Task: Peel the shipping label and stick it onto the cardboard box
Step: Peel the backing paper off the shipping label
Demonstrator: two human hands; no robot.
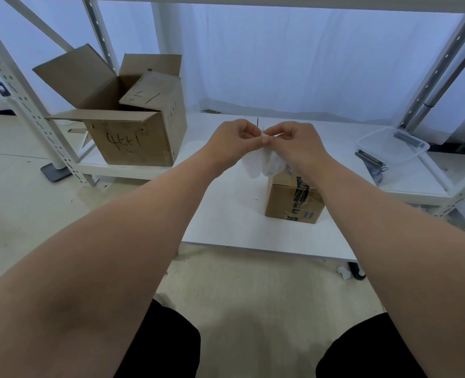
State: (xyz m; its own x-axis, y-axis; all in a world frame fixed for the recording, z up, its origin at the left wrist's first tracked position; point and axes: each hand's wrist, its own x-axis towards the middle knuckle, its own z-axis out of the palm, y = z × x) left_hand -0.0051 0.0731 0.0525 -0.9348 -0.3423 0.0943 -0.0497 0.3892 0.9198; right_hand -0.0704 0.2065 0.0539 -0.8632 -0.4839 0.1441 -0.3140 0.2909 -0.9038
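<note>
A white shipping label (261, 160) hangs in the air between my hands, above the white table. My left hand (232, 140) and my right hand (294, 141) both pinch its top edge, fingertips touching at the middle. The sheet curls downward below them. A small taped cardboard box (291, 200) stands on the table right under my right wrist; my forearm hides part of its top.
A large open cardboard box (127, 113) with handwriting stands at the table's far left. A clear plastic tray (392, 144) lies at the far right. White metal shelf posts (21, 96) flank the table (226, 214). My knees are below its near edge.
</note>
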